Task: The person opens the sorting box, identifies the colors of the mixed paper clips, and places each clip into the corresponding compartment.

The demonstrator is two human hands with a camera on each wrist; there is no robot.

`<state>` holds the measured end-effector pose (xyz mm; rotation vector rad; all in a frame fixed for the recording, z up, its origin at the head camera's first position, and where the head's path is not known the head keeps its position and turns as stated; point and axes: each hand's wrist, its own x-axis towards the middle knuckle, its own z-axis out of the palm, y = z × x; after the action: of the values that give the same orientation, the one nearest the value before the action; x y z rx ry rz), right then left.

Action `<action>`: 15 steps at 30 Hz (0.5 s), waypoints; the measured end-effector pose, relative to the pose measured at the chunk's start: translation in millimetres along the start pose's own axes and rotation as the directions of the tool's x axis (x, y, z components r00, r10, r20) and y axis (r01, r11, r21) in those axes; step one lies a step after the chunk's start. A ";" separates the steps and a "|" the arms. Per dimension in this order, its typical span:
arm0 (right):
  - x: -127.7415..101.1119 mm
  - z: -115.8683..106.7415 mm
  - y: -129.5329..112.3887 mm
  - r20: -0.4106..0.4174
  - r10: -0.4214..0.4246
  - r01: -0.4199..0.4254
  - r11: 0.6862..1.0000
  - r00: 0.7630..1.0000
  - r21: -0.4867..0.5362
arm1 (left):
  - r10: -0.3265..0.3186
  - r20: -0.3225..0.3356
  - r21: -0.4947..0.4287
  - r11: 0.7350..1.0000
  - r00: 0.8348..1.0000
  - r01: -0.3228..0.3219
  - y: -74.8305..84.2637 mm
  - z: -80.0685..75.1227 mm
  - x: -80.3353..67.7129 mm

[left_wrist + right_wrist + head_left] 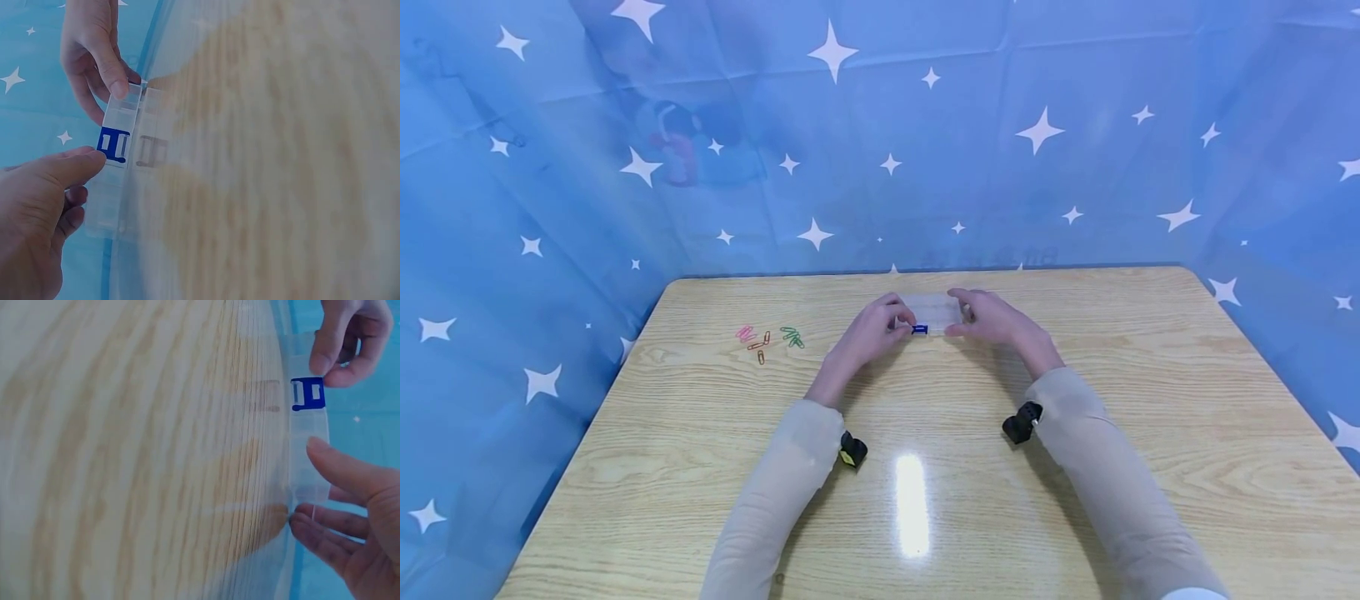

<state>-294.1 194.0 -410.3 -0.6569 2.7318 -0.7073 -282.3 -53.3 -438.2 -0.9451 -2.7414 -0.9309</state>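
A small clear plastic box with a blue latch stands on the wooden table near its far edge. My left hand pinches the box's left end, its thumb tip against the blue latch. My right hand pinches the right end of the box between thumb and fingers. In the left wrist view the right hand has its thumb on the box's top. In the right wrist view the left hand curls just above the latch.
Several coloured paper clips lie to the left of my hands: pink, orange and green. A blue cloth with white stars hangs behind and beside the table.
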 end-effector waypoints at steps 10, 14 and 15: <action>1.6 2.0 -1.4 -0.004 0.013 -0.013 1.000 1.000 -0.018 | -0.009 -0.039 -0.181 0.983 0.999 0.002 -10.1 4.3 4.3; 1.9 1.2 -1.2 0.002 0.025 -0.025 1.000 1.000 -0.009 | -0.031 -0.036 -0.235 0.972 0.999 0.022 -11.2 4.5 6.3; 2.0 1.0 -1.1 0.005 0.029 -0.029 1.000 1.000 -0.004 | -0.037 -0.034 -0.243 0.970 0.999 0.028 -11.3 4.4 6.6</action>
<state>-295.1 191.8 -410.8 -0.6182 2.7329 -0.6930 -293.8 -54.2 -445.8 -0.9079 -2.6612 -1.3002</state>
